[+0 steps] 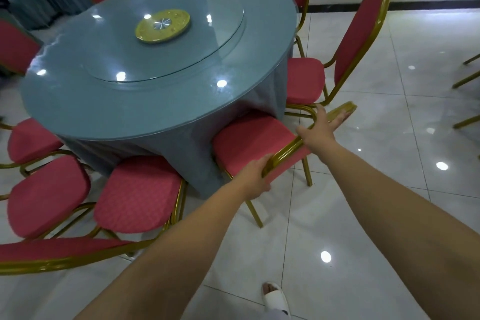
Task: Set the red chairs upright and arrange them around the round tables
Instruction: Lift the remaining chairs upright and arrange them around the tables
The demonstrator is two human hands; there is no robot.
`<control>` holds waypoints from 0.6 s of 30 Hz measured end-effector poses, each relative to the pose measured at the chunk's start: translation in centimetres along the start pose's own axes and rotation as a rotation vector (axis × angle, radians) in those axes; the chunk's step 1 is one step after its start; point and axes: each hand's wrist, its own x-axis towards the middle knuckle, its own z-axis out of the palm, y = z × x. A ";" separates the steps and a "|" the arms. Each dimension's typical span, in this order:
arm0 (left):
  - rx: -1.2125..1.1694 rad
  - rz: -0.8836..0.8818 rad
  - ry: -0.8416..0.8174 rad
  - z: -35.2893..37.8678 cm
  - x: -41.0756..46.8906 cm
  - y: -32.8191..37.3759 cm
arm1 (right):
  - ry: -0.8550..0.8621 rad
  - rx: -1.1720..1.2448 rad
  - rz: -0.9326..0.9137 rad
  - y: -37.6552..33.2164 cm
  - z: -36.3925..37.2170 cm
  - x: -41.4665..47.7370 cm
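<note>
At the near edge of the round table (78, 101), the left hand (255, 176) grips an upright red chair (249, 143) by its backrest, the right hand (322, 128) resting flat along it.

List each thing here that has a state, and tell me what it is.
held chair, upright, seat at the table edge.
left hand, grips the held chair's back rail.
right hand, flat on that rail, fingers straight.
neighbouring chair, upright, facing the table.
round table, covered with cloth.
</note>
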 end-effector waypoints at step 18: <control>-0.092 -0.465 0.698 -16.0 -34.4 -29.5 | -0.916 -0.373 -0.769 -9.0 30.3 -32.2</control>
